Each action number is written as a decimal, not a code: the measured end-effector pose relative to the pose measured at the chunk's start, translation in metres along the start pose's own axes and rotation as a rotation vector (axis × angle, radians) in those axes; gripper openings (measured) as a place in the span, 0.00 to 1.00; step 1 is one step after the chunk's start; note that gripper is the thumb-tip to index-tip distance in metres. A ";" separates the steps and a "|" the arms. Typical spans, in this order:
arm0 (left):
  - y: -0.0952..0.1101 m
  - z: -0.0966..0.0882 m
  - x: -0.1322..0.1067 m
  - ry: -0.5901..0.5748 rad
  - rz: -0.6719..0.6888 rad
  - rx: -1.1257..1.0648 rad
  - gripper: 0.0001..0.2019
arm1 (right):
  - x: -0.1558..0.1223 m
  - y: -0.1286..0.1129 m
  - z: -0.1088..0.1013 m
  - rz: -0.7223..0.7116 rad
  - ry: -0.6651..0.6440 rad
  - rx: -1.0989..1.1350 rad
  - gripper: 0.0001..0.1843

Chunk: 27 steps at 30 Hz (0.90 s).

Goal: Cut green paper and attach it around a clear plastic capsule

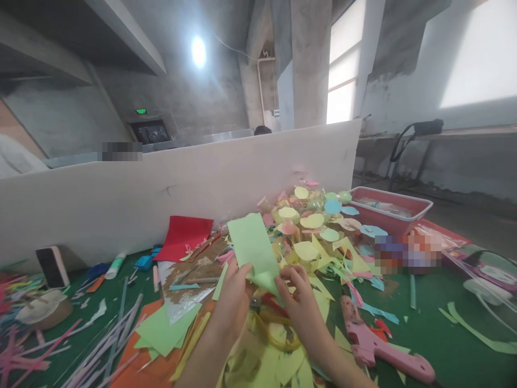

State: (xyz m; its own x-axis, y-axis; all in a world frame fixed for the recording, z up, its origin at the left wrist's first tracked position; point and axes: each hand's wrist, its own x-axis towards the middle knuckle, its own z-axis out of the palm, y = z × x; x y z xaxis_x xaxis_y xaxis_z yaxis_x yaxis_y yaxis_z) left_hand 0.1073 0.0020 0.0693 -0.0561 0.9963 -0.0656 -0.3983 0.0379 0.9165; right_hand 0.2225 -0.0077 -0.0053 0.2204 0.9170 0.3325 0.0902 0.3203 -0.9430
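Note:
Both of my hands hold one sheet of light green paper (pixel 254 242) upright above the littered table. At its lower left edge my left hand (pixel 234 288) pinches it, thumb in front. My right hand (pixel 297 293) grips the lower right corner, where the paper looks bent or folded. Under my hands lie yellow paper scraps (pixel 278 366) and what seem to be yellow-handled scissors (pixel 283 337), partly hidden. Beside my left forearm rest several loose green sheets (pixel 169 326). To the right of my right hand lies a pink hot glue gun (pixel 375 345).
Paper discs on plastic cups (pixel 307 221) are heaped behind my hands, near a white partition (pixel 242 172). A pink basket (pixel 359 213) stands back right. Leftward are red paper (pixel 183 234), a phone (pixel 52 267), a glue stick (pixel 116 265) and paper strips (pixel 105 345).

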 end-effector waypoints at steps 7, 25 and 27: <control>-0.001 0.002 -0.001 -0.019 0.009 0.028 0.27 | 0.000 -0.006 0.003 0.144 -0.048 0.202 0.15; -0.002 -0.004 0.004 -0.073 -0.013 0.321 0.22 | 0.006 -0.001 0.001 0.134 -0.024 0.331 0.16; -0.002 -0.006 0.006 -0.082 -0.025 0.362 0.23 | 0.008 0.000 -0.002 0.112 0.025 0.259 0.14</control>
State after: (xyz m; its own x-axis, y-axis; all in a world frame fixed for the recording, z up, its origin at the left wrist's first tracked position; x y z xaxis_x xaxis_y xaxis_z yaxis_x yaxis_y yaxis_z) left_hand 0.1026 0.0077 0.0648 0.0284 0.9971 -0.0711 -0.0484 0.0724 0.9962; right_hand 0.2257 -0.0008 -0.0023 0.2393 0.9449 0.2235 -0.1864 0.2706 -0.9445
